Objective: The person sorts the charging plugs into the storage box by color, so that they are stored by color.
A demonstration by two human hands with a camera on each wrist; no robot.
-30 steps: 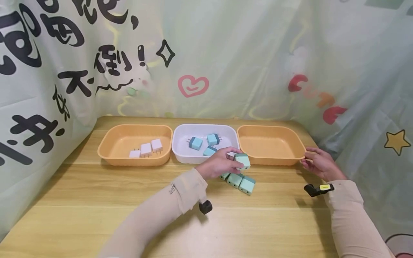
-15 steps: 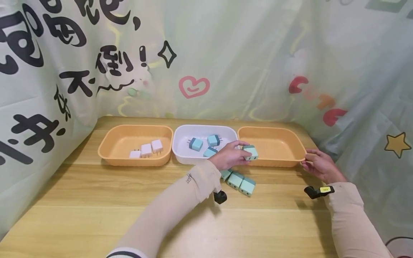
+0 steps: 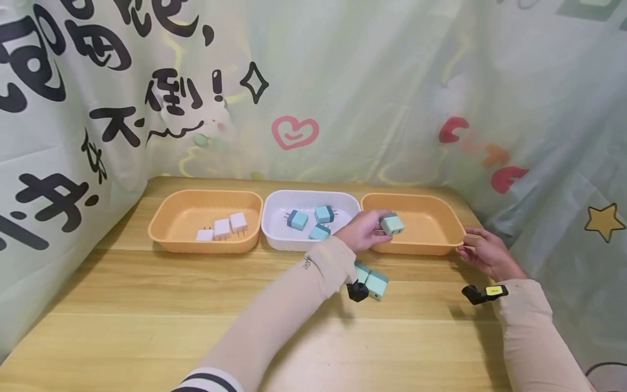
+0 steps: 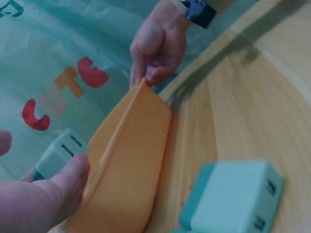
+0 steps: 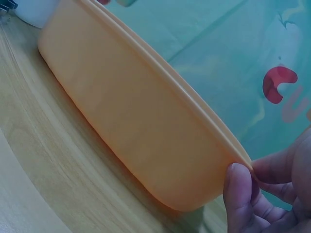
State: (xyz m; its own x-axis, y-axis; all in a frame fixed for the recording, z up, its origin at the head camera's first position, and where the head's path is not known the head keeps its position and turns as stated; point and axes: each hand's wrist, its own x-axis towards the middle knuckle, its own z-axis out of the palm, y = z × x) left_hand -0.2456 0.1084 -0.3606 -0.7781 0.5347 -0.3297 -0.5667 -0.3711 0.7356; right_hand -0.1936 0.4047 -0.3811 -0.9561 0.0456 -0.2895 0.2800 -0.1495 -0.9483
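Observation:
My left hand [image 3: 364,230] pinches a pale green two-port charger plug [image 3: 392,224] over the left part of the right-hand orange bin [image 3: 421,249]. In the left wrist view the held charger [image 4: 60,153] shows its two slots, beside the bin's rim. My right hand [image 3: 490,253] grips that bin's right front corner, thumb outside and fingers at the rim, as the right wrist view also shows. On the table below my left wrist lie more green chargers [image 3: 376,285], partly hidden by the sleeve and wrist camera.
A white bin [image 3: 289,241] in the middle holds three blue chargers [image 3: 297,219]. The left orange bin [image 3: 181,245] holds three white chargers [image 3: 222,227]. All three bins stand in a row before a printed curtain [image 3: 343,109] at the table's back.
My left hand has carried the green charger right and away from me, from near the white bin's front corner to over the right orange bin. The right hand keeps its grip on the corner.

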